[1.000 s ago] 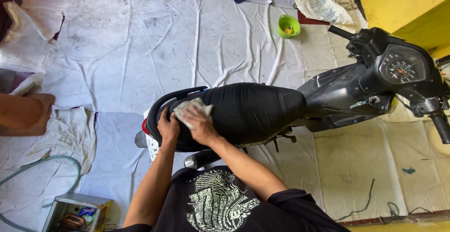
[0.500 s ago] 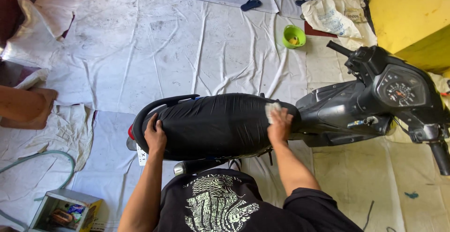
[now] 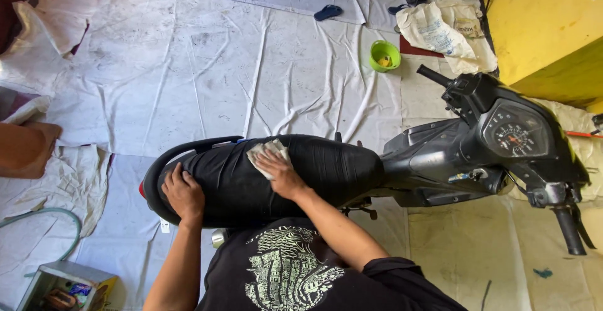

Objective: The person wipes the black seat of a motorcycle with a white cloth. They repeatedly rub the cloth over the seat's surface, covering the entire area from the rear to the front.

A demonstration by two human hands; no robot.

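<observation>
- Motorbike (image 3: 440,160): black, lying lengthways across a white floor sheet (image 3: 188,66), handlebars and round speedometer (image 3: 514,136) at the right end.
- Seat (image 3: 326,166): black, ribbed, long; carries both hands.
- Cloth (image 3: 267,154): pale, folded, on the seat's far edge near the middle.
- Right hand (image 3: 279,173): palm down, fingers spread flat, pressing the cloth onto the seat.
- Left hand (image 3: 183,193): fingers curled over the seat's rear end, just inside the black grab rail (image 3: 182,149).
- Green bowl (image 3: 384,55): on the sheet beyond the bike, well apart from it.
- Blue sandal (image 3: 328,12): at the sheet's far edge.
- Pale sack (image 3: 440,31): crumpled, beside the yellow wall (image 3: 540,22).
- Green hose (image 3: 44,217): curved, at the sheet's left edge.
- Open box (image 3: 66,286): near-left corner, contents unclear.
</observation>
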